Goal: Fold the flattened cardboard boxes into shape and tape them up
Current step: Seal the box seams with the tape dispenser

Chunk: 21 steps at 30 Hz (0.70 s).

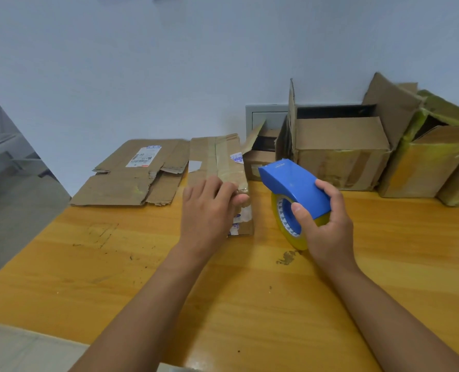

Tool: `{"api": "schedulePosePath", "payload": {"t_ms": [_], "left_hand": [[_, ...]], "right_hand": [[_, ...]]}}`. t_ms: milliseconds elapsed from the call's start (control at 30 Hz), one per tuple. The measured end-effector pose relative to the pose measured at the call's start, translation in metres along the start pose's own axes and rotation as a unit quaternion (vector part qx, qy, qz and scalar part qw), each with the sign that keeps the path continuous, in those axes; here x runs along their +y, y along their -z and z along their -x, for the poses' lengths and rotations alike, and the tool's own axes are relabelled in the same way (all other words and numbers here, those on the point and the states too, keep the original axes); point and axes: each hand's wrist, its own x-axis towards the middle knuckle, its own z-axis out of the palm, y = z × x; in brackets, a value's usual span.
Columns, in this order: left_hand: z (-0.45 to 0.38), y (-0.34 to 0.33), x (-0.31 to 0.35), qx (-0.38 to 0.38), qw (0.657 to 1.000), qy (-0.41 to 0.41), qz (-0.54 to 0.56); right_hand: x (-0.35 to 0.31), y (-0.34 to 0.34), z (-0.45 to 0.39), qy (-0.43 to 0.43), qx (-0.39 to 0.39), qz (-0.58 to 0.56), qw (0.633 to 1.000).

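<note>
A flat, heavily taped cardboard box [217, 159] lies in the middle of the wooden table [115, 264]. My left hand [209, 210] rests on its near end, fingers lying over the right edge and slightly blurred. My right hand [327, 226] grips a blue tape dispenser [292, 183] loaded with a yellowish tape roll [290, 232], held just right of that box and above the table. A second flattened box [132, 175] with a white shipping label lies further left.
Against the wall at the right stand an open folded box [341, 151], a small open box [260, 159] and yellow-taped boxes [432, 159]. A grey wall panel [263, 116] sits behind them. The table's left edge drops to the floor.
</note>
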Motion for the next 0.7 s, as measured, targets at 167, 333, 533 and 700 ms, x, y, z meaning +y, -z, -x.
{"api": "schedulePosePath", "payload": {"t_ms": [167, 333, 533, 700], "left_hand": [[0.0, -0.001, 0.0, 0.011, 1.0, -0.005, -0.01], [0.001, 0.002, 0.0, -0.008, 1.0, -0.01, -0.003], [0.003, 0.003, -0.003, -0.015, 1.0, -0.013, -0.004], [0.005, -0.001, 0.012, -0.004, 0.997, 0.049, -0.058]], "right_hand": [[-0.001, -0.001, -0.001, 0.004, 0.0, 0.001, 1.0], [0.0, 0.0, 0.0, 0.005, -0.002, 0.001, 1.0], [0.002, -0.001, 0.0, 0.001, 0.0, 0.002, 1.0], [0.001, 0.0, 0.0, 0.003, -0.002, -0.003, 1.0]]}}
